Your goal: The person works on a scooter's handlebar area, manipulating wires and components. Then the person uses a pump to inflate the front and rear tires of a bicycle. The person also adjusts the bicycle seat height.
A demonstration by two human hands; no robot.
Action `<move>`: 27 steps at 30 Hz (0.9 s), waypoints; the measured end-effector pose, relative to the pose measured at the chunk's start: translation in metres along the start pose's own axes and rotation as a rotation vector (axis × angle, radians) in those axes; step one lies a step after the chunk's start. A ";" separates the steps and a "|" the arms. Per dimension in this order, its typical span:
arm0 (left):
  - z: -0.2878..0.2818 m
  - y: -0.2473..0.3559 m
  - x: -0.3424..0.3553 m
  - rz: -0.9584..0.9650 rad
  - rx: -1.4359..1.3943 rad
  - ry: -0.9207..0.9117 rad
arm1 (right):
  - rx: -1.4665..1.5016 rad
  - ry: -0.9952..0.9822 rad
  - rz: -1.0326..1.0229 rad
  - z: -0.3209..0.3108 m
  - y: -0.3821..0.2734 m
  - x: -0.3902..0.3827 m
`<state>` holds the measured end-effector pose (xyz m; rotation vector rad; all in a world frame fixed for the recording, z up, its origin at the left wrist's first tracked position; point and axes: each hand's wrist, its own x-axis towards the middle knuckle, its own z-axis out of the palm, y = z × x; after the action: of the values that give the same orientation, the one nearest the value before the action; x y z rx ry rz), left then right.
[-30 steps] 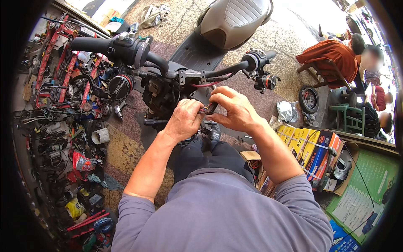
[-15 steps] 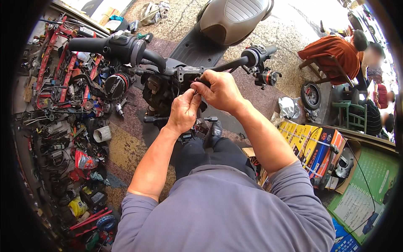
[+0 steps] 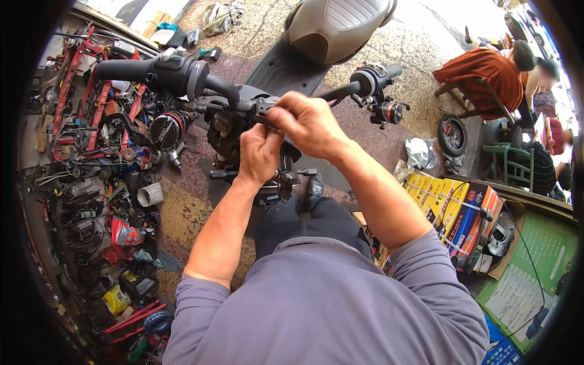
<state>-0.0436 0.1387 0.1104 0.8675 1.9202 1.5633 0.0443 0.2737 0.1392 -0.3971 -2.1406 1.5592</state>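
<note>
Both my hands work close together at the middle of a scooter's handlebar (image 3: 226, 88), just behind a metal clamp bracket (image 3: 265, 105). My left hand (image 3: 258, 155) is closed, thumb and fingertips pinched below the bracket. Over it my right hand (image 3: 309, 126) curls, its fingers bent down against the bracket area. A small dark piece shows between the hands; its kind is hidden by the fingers. Bare mechanical parts (image 3: 222, 131) of the scooter's front sit left of my hands. Beyond them lie the black footboard (image 3: 285, 72) and the brown seat (image 3: 344, 39).
Tools and loose parts (image 3: 91, 121) crowd the left side. A round black lamp-like part (image 3: 167, 129) hangs by the left grip. At right are strapped yellow and orange boxes (image 3: 447, 213), a small wheel (image 3: 452, 135) and a plastic bag (image 3: 420, 155). People sit on chairs (image 3: 480, 85) farther right.
My right hand has shifted slightly left and up over the bracket, with its fingers turned down. My left hand has moved slightly left and lower beneath it.
</note>
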 end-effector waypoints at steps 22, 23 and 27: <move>0.001 0.003 0.006 -0.056 -0.109 -0.026 | 0.790 -0.094 0.546 0.006 0.016 -0.078; 0.003 0.002 0.006 -0.053 -0.130 -0.019 | 0.809 -0.113 0.545 0.006 0.016 -0.078; 0.006 0.000 0.005 -0.017 -0.110 0.036 | 1.002 -0.086 0.583 0.005 0.017 -0.078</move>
<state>-0.0427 0.1468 0.1092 0.7793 1.8417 1.6685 0.1078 0.2367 0.1069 -0.6101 -1.0568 2.7369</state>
